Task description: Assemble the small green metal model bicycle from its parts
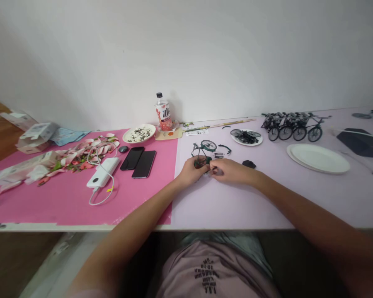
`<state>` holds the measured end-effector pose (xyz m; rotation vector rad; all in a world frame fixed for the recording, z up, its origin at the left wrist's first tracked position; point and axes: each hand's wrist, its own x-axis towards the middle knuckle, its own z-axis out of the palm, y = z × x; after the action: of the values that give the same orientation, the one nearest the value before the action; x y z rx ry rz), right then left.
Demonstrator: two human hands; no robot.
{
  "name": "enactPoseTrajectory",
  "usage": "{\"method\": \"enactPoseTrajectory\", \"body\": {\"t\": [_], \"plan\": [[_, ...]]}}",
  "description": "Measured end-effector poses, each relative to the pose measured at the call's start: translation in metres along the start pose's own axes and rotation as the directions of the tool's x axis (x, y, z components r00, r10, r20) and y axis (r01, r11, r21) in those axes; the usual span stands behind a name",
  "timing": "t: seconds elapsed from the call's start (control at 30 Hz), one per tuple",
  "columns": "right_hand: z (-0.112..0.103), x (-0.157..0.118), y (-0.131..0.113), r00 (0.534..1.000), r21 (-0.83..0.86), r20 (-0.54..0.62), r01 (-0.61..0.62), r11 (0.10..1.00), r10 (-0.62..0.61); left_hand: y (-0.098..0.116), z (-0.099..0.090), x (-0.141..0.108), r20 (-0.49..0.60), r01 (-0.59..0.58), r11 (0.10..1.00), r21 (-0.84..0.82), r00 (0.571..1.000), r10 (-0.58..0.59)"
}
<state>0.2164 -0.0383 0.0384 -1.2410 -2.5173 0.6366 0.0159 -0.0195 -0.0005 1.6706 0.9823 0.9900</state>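
A small dark green model bicycle (pixel 208 145) is at the middle of the table, one spoked wheel pointing toward the wall. My left hand (pixel 190 171) is closed around its near end, which is partly hidden by the fingers. Fingertips of my right hand (pixel 226 170) are pinched together right beside the left fingers, at the same end of the bicycle. What they pinch is too small and covered to make out. Just beyond the hands lie a curved dark green piece (pixel 225 148) and some small dark parts (pixel 218 155). A black clump of parts (pixel 249 164) rests right of my right hand.
Behind, a white plate (pixel 257 142) holds black parts and wheels. Several assembled model bicycles (pixel 294 126) stand at the back right, near stacked white plates (pixel 325 158). On the left are two phones (pixel 144 164), a power bank (pixel 103 173), a bottle (pixel 163 114) and pink petals (pixel 81 154).
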Motion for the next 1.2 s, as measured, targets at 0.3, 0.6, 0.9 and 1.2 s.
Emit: {"method": "enactPoseTrajectory", "body": {"t": [0.3, 0.6, 0.9, 1.2], "plan": [[0.001, 0.000, 0.000, 1.000, 0.025, 0.006, -0.005, 1.000, 0.004, -0.002, -0.001, 0.001, 0.014, -0.015, 0.999, 0.034, 1.000, 0.014], [0.002, 0.000, 0.001, 1.000, 0.040, 0.013, 0.005, 0.999, -0.006, 0.004, -0.002, -0.001, 0.010, -0.009, 0.997, 0.081, 1.000, 0.008], [0.006, 0.000, 0.007, 1.000, 0.043, 0.008, 0.018, 0.999, -0.018, 0.001, -0.004, -0.001, 0.038, -0.025, 0.988, 0.154, 0.999, 0.019], [0.008, 0.001, 0.010, 0.999, 0.042, 0.002, 0.038, 0.998, -0.038, 0.000, -0.005, -0.001, 0.042, -0.027, 0.984, 0.173, 0.999, 0.020]]}}
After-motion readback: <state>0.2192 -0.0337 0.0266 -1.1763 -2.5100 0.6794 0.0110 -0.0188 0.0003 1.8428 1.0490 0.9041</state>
